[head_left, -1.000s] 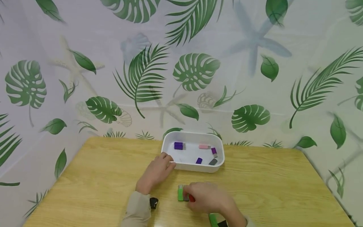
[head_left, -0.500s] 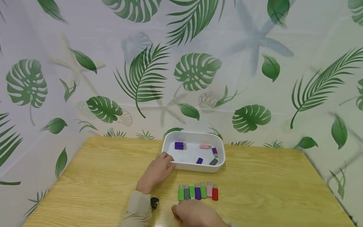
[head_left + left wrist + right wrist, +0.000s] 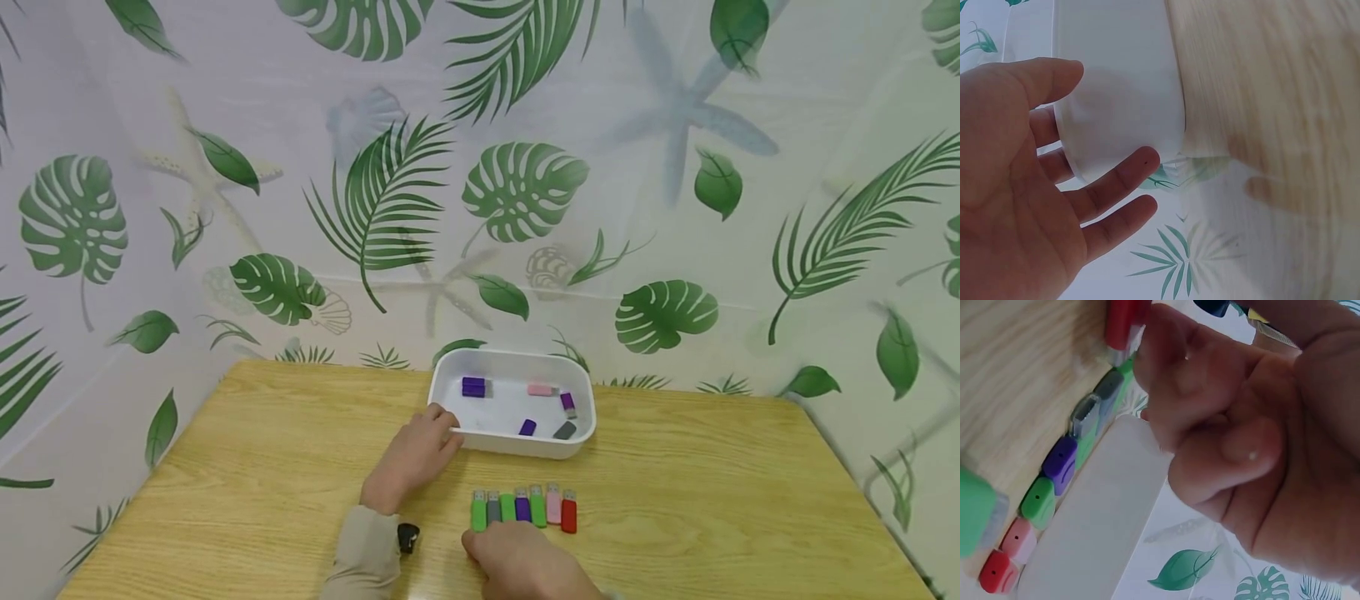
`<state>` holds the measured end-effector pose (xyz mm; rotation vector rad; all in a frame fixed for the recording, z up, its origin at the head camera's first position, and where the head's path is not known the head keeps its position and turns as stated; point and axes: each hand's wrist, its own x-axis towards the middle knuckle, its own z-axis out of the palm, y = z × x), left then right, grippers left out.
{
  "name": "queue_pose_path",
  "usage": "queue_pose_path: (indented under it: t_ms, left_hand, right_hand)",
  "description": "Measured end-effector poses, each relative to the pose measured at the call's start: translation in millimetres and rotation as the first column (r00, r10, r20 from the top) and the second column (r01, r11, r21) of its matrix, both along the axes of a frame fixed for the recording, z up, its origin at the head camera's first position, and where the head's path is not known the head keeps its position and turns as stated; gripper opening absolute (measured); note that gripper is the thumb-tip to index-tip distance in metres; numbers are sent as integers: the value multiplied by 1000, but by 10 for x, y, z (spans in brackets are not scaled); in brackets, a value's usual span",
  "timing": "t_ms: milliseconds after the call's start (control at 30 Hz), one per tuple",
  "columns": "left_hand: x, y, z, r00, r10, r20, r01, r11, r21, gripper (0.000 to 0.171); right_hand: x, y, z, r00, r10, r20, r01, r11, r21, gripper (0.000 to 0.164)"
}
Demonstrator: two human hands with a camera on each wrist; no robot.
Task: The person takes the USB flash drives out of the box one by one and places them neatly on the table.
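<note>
My left hand (image 3: 415,454) grips the front-left corner of a white plastic bin (image 3: 525,447), thumb outside and two fingers behind its wall (image 3: 1116,69). In front of the bin lies a row of several USB sticks, from a green USB stick (image 3: 478,512) at the left to a pink USB stick (image 3: 553,504) and a red USB stick (image 3: 569,512) at the right. My right hand (image 3: 525,560) is just below the row and covers some lower ends. In the right wrist view its curled fingers pinch another red USB stick (image 3: 1124,325), hidden from the head view.
Inside the bin are purple USB sticks (image 3: 473,387), a pink one and a grey USB stick (image 3: 565,430). Close to the right wrist camera lies a green USB stick (image 3: 974,512). A leaf-patterned cloth (image 3: 480,167) hangs behind the wooden table (image 3: 697,500).
My right hand has moved from over the left part of the row to just below it, uncovering the sticks, then shifted slightly right. My left hand has stayed on the bin.
</note>
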<state>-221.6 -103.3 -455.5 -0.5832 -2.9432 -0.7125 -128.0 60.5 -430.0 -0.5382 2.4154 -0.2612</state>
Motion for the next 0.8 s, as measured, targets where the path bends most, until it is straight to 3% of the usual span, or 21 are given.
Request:
queue_pose_path:
  t_ms: [133,467,800]
  left_hand:
    - [6,12,19,1000,3,6,-3,1000,5,19]
    - [9,12,24,1000,3,-14,-3,1000,8,19]
    - [35,5,19,1000,2,-27,-2,1000,7,19]
  right_hand:
    - [13,4,5,999,-45,29,45,999,-3,37]
    - [29,89,-41,1000,-7,-24,7,1000,-1,21]
    - [32,150,-42,997,-70,13,70,998,0,25]
